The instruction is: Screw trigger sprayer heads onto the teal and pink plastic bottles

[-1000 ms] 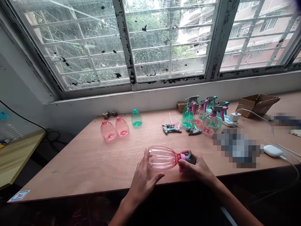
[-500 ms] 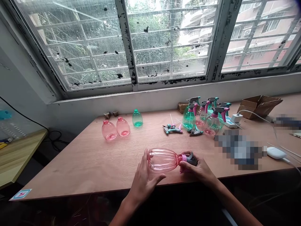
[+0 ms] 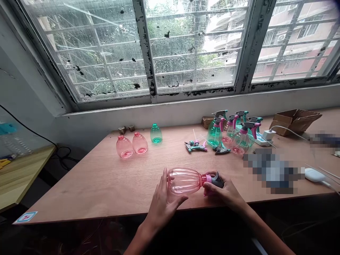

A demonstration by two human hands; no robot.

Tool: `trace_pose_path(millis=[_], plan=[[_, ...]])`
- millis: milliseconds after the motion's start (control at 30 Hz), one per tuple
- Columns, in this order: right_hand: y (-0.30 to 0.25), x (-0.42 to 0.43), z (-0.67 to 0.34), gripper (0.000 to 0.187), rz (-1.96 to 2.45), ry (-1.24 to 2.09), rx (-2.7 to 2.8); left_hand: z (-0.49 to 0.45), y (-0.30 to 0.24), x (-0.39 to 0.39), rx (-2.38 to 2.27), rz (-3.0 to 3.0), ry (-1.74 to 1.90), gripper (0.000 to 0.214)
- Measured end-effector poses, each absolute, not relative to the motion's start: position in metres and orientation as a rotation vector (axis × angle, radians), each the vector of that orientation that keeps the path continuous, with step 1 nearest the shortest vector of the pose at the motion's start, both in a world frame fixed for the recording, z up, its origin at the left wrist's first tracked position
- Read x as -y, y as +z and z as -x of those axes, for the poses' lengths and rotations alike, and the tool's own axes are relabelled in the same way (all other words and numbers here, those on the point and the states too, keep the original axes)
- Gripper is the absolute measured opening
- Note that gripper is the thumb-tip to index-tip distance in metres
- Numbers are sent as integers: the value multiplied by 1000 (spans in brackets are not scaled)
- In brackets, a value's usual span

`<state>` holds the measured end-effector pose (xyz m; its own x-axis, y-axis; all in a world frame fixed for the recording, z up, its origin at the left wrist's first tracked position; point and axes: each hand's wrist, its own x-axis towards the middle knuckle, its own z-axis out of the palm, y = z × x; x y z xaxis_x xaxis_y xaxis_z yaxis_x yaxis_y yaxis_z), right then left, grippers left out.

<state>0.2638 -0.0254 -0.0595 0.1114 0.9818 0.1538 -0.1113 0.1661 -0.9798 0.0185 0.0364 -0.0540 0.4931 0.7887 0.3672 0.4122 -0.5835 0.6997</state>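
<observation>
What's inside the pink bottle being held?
The pink bottle looks empty through its clear wall. The spray head and right hand hide its neck; the left hand covers its near side.

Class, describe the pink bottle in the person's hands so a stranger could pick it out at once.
Under the wide window runs a wooden table; look at its near edge. There the pink bottle is held on its side, left hand cupping the body, right hand gripping its grey spray head. The other bottles stand upright, untouched, nearer the window.
</observation>
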Motion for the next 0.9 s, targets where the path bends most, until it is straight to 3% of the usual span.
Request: trace_pose_path(millis=[300,433,600,900], plan=[[-61,22,-265,37,1057,1081,1110,-20,-60,-36,-997,-2358,999,96],[-60,24,-264,36,1067,1084,1128,-19,-58,-36,-990,-2283,935,108],[-61,23,-265,36,1064,1084,1124,-18,-56,-37,-1012,-2303,914,90],[-63,23,-266,34,1050,1086,1151,-17,-54,-38,-987,-2279,885,83]])
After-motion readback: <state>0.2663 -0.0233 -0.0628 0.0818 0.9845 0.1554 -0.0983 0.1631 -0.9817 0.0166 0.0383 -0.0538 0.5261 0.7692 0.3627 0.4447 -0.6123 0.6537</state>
